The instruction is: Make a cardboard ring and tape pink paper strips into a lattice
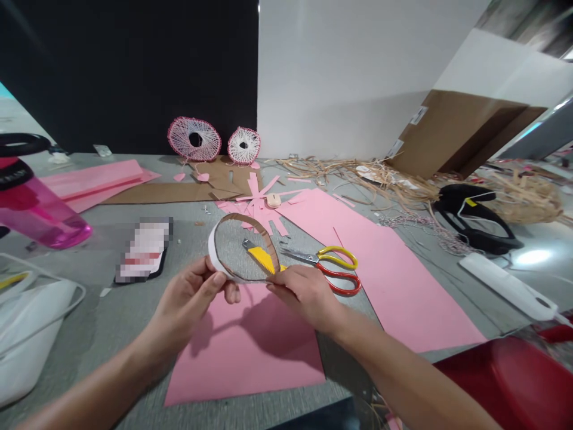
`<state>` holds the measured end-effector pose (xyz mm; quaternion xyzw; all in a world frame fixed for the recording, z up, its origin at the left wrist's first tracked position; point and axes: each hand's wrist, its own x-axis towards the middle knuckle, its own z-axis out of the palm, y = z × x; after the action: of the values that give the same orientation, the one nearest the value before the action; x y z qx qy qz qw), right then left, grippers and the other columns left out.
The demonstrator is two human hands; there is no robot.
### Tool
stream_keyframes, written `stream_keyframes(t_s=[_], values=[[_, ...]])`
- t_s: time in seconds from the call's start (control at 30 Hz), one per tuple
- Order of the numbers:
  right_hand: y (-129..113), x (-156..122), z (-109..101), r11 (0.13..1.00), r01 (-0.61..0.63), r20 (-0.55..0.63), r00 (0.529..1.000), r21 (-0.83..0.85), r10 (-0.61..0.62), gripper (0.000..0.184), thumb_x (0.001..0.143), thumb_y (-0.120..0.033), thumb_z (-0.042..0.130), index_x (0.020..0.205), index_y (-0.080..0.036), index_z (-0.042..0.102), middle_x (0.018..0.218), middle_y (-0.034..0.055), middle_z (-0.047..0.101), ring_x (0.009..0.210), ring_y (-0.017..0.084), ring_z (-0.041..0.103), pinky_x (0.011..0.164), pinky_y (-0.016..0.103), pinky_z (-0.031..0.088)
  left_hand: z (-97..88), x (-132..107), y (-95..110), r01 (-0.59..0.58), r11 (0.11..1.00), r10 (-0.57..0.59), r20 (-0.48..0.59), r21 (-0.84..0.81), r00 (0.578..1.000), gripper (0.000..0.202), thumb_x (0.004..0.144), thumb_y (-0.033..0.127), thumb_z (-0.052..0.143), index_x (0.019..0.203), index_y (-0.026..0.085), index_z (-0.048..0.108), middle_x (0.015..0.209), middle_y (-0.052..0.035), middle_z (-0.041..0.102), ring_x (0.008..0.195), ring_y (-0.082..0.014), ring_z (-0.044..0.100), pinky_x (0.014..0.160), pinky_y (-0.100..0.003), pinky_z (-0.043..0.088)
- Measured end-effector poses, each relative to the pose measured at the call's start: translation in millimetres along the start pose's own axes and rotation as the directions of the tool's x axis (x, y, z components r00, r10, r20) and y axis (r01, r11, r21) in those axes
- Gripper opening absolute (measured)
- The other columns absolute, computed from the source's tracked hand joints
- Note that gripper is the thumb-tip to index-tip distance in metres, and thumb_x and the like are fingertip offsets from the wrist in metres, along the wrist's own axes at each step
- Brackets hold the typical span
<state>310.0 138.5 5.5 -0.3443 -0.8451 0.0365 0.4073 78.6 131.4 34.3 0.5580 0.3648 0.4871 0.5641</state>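
Observation:
Between my hands is a cardboard ring (pixel 213 254), white outside and brown inside, held up above the table. My left hand (pixel 197 289) pinches its left lower edge between thumb and fingers. At its right lower edge, the fingers of my right hand (pixel 308 295) are closed on it. Below lies a sheet of pink paper (pixel 246 358) with the hands' shadows on it. Behind the ring a yellow utility knife (pixel 259 255) shows in part. Scissors (pixel 333 266) with one yellow and one red handle lie to the right, blades slightly apart.
A phone (pixel 145 248) and a pink bottle (pixel 42 209) are on the left. A larger pink sheet (pixel 385 269) stretches right. Pink strips (pixel 257 200), cardboard (pixel 165 192) and two string-wound rings (pixel 194 138) sit at the back. A white power strip (pixel 508 286) lies right, near a red chair (pixel 519 376).

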Motion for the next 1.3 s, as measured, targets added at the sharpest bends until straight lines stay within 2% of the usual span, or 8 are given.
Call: stream_keyframes(t_s=[0.07,0.23,0.47,0.67,0.87,0.97,1.07,1.3], values=[[0,-1,0,1.0,0.015,0.019,1.0,-0.017,-0.014,0.024,0.101,-0.027,0.053,0.086,-0.017,0.068,0.068,0.0039,0.071,0.06,0.014,0.064,0.056,0.024,0.044,-2.5,2,-1,0.0,1.0,0.0,-0.007,-0.019,1.0,0.025,0.091,0.043,0.068,0.085,0.018,0.066,0.063,0.0005,0.065,0.062,-0.0133,0.06,0.064,-0.024,0.047],[5,-1,-1,0.999,-0.018,0.033,0.999,0.045,0.017,0.019,0.099,-0.025,0.056,0.107,-0.013,0.069,0.079,0.0064,0.075,0.065,0.014,0.068,0.06,0.024,0.047,-8.7,5,-3,0.002,0.999,-0.001,0.022,-0.049,1.0,0.022,0.092,0.041,0.068,0.087,0.019,0.066,0.06,0.0024,0.062,0.06,-0.0117,0.058,0.063,-0.022,0.048],[3,-2,1,0.999,0.008,0.073,0.997,-0.053,-0.005,0.022,0.1,-0.026,0.055,0.084,-0.018,0.069,0.069,0.0032,0.071,0.061,0.014,0.064,0.057,0.024,0.043,-8.4,8,4,0.002,0.998,-0.003,-0.022,-0.067,1.0,0.025,0.088,0.041,0.072,0.081,0.018,0.066,0.056,0.0029,0.059,0.057,-0.0112,0.057,0.061,-0.022,0.049],[8,-1,1,0.993,-0.05,0.071,0.997,0.106,0.043,0.019,0.099,-0.029,0.057,0.108,-0.018,0.069,0.083,0.0052,0.076,0.067,0.014,0.068,0.063,0.024,0.051,-6.1,12,10,0.001,0.995,-0.002,-0.016,-0.096,1.0,0.029,0.082,0.044,0.077,0.079,0.017,0.068,0.051,0.0037,0.055,0.052,-0.0106,0.053,0.056,-0.022,0.048],[5,-2,2,1.0,0.005,0.137,0.991,-0.002,-0.005,0.02,0.099,-0.026,0.056,0.087,-0.019,0.07,0.073,0.0035,0.073,0.065,0.015,0.067,0.06,0.024,0.046,-9.9,16,8,0.038,0.993,-0.046,-0.064,-0.114,0.997,0.031,0.079,0.043,0.08,0.074,0.017,0.065,0.051,0.0051,0.052,0.051,-0.0092,0.051,0.056,-0.021,0.048],[4,-2,2,0.999,0.047,0.157,0.987,-0.001,-0.046,0.018,0.099,-0.027,0.055,0.095,-0.018,0.07,0.072,0.0037,0.072,0.064,0.015,0.066,0.059,0.025,0.045,-14.0,17,7,0.088,0.984,-0.097,-0.047,-0.158,0.994,0.032,0.078,0.042,0.082,0.071,0.017,0.063,0.051,0.0052,0.051,0.051,-0.0088,0.05,0.056,-0.021,0.047],[7,-2,2,0.999,0.006,0.153,0.988,0.034,-0.011,0.017,0.099,-0.026,0.056,0.108,-0.017,0.067,0.08,0.0052,0.075,0.069,0.016,0.068,0.062,0.025,0.047,-16.4,17,8,0.115,0.975,-0.117,0.002,-0.189,0.993,0.029,0.079,0.04,0.081,0.071,0.017,0.064,0.051,0.0048,0.051,0.05,-0.0087,0.05,0.054,-0.02,0.046],[8,-3,4,0.999,-0.001,0.216,0.976,-0.038,0.009,0.012,0.098,-0.024,0.057,0.095,-0.018,0.067,0.078,0.0043,0.074,0.069,0.016,0.068,0.061,0.025,0.046,-16.0,17,9,0.09,0.983,-0.09,0.01,-0.158,0.996,0.029,0.08,0.041,0.08,0.072,0.017,0.066,0.05,0.0041,0.051,0.05,-0.0104,0.05,0.053,-0.023,0.047]])
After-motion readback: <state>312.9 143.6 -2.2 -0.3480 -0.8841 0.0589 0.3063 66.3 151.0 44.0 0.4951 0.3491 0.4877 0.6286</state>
